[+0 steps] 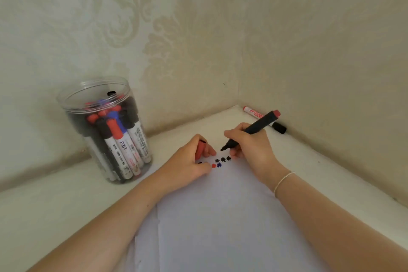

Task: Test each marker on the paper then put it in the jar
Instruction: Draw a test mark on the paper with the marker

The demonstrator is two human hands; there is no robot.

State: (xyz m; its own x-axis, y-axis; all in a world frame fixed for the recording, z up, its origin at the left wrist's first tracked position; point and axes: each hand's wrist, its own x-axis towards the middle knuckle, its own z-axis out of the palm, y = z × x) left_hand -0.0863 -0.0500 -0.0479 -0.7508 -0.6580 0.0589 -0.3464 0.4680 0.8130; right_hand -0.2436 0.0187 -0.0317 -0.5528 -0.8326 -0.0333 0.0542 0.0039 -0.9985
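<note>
Black plastic, the marker [251, 131] lay pinched in the right hand [249, 146], tip hovering just above the paper [220, 216] beside a row of black, blue and red marks [220, 161]. The left hand [189, 161] gripped its red cap [201, 149] and rested on the sheet. Testing seemed under way; next would come capping, then a reach left to the clear, ribbed jar [103, 130], already crowded. Another marker [263, 119] waited by the wall.

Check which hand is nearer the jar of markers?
Left. The left hand, holding a red cap on the paper, sits just right of the jar; the right hand is further right.
</note>
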